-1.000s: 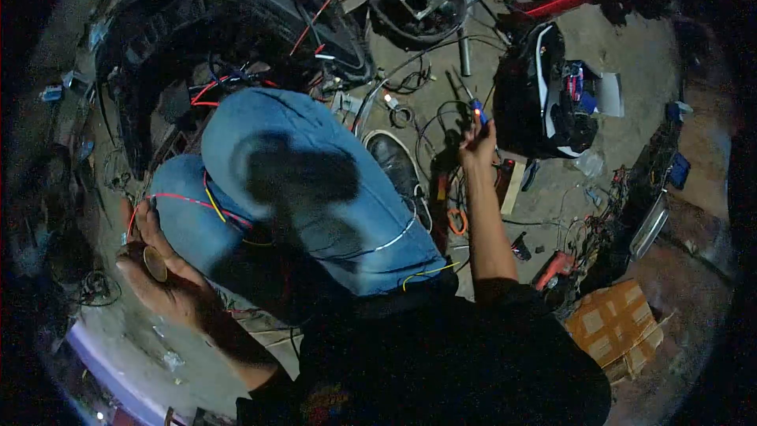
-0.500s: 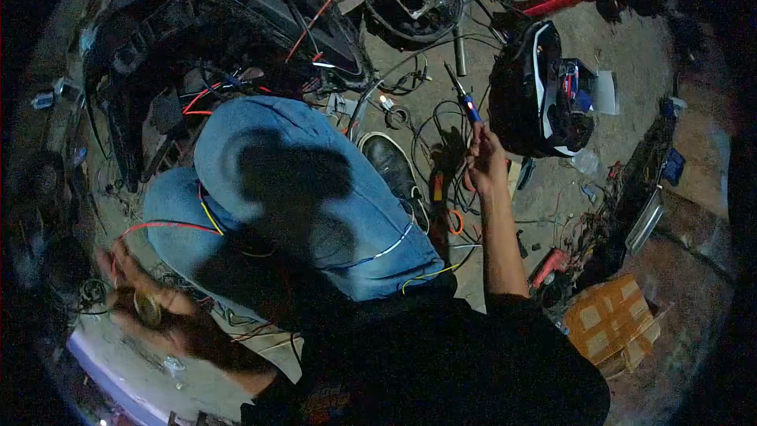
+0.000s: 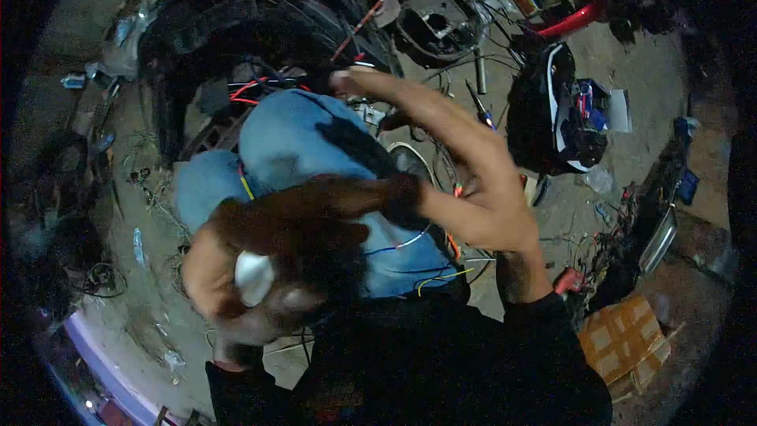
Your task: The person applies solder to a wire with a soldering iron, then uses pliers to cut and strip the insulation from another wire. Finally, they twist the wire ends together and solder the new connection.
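Note:
My left hand (image 3: 211, 268), blurred by motion, is raised over my lap. A small pale round thing (image 3: 254, 278) sits in it; its kind is too smeared to name. My right hand (image 3: 481, 181) is high and close to the camera, fingers stretched out toward the upper left and blurred, with nothing seen in them. Beyond it a soldering iron (image 3: 486, 117) with a blue handle and metal tip lies near the dark bag-like case. Red wires (image 3: 251, 91) show beside my knee, and a yellow wire (image 3: 441, 278) crosses my jeans (image 3: 276, 138).
Black vehicle panels (image 3: 268, 8) lie ahead at the left. A black-and-white case (image 3: 544, 110) is at the right, below a red curved part (image 3: 579, 16). A cardboard box (image 3: 627, 339) sits at lower right. Loose wires and scraps litter the floor.
My right hand has let go of the soldering iron and come up toward the camera. From the far lower left, my left hand has swung in over my lap with the round thing.

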Tool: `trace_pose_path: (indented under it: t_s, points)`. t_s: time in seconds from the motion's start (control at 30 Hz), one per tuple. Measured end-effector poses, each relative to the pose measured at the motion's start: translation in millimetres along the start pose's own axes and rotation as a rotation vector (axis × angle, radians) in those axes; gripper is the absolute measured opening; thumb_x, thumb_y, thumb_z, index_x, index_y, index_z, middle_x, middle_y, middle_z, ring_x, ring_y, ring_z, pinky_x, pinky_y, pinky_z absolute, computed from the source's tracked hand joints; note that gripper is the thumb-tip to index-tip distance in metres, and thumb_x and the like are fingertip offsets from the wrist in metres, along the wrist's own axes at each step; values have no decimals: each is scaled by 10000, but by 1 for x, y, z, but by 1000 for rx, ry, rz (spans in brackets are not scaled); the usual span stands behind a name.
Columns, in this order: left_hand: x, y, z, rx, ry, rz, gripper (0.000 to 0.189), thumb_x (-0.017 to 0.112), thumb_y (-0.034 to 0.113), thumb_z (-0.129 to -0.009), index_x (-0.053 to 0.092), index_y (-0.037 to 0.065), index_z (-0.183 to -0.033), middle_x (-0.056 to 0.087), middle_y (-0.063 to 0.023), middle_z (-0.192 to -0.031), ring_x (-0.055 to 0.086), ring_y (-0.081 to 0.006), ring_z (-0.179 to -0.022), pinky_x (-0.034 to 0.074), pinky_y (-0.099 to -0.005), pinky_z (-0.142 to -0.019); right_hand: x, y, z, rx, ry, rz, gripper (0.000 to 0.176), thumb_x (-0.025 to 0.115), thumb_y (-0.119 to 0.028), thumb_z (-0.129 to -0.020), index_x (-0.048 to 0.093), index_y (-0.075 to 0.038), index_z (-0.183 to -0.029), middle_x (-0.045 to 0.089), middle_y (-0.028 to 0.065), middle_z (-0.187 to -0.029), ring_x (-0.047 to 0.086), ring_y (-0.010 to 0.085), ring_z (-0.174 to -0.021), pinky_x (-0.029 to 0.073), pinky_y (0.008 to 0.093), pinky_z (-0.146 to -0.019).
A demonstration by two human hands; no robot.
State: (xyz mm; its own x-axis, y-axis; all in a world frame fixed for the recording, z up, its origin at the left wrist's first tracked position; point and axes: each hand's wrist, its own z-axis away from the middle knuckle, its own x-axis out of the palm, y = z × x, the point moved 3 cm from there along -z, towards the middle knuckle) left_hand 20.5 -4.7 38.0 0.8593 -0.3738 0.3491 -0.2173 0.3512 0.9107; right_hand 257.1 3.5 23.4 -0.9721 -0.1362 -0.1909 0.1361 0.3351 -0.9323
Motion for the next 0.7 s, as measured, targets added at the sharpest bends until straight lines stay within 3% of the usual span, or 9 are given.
trace_pose_path:
  t_s: [0.13,0.2,0.23,0.33,0.37,0.43,0.53,0.57,0.7]
  points:
    - [0,15,1,127,53,-305,283,804,139,-826,681,-21,-1025,726,-221,-1110,701,-244,-931,541,-334,-818,32,2,4,117,-52,-185,507,730,-138,-870,625,23,-1339,709,160,-1255,669,260,-1193,488,389,-1054]
    - [-9,15,4,221,84,-475,298,813,187,-839,687,-2,-1031,737,-177,-1089,689,-185,-882,525,-302,-776,41,9,20,156,-69,-141,382,728,-140,-893,677,32,-1231,754,128,-1114,722,227,-1031,549,360,-924]
    - [-14,13,6,221,107,-431,275,799,206,-861,677,5,-1004,736,-172,-1088,690,-184,-867,527,-301,-758,47,12,27,146,-74,-66,316,721,-143,-915,697,41,-1170,768,112,-1039,737,204,-941,569,344,-851]
    - [-15,14,-1,281,359,-319,285,741,282,-933,634,23,-984,718,-144,-1043,670,-175,-791,518,-290,-698,60,3,40,400,24,-322,233,659,-137,-984,706,60,-1100,758,92,-937,701,157,-801,551,321,-739]
    - [-22,12,-2,294,366,-250,305,720,284,-946,615,18,-1050,703,-144,-1076,669,-181,-802,526,-294,-700,68,8,46,441,66,-423,259,585,-164,-1049,687,71,-1088,739,98,-915,651,134,-764,517,317,-705]
    - [-51,2,-1,303,271,-82,403,678,260,-959,573,-5,-1244,665,-157,-1196,677,-203,-863,554,-312,-727,74,10,55,509,91,-537,230,576,-148,-1050,678,55,-1085,737,68,-922,662,122,-825,529,301,-769]
    - [-47,-13,0,204,327,-120,381,626,311,-1006,555,21,-1242,639,-113,-1107,614,-162,-824,521,-317,-724,80,17,64,546,79,-777,238,566,-162,-1056,650,56,-1099,729,70,-1019,649,109,-944,514,303,-863]
    - [-30,-9,-4,149,403,-233,352,616,369,-1021,549,38,-1120,619,-78,-991,559,-128,-767,479,-294,-679,82,20,67,547,66,-868,251,563,-173,-1058,638,61,-1107,726,79,-1065,640,106,-988,504,308,-894]
    - [0,-11,-16,-3,344,-158,385,583,438,-1049,560,53,-1045,558,-11,-852,489,-97,-728,401,-257,-653,93,33,75,450,120,-918,288,571,-178,-1048,625,51,-1213,634,94,-1296,545,146,-1232,426,351,-1067]
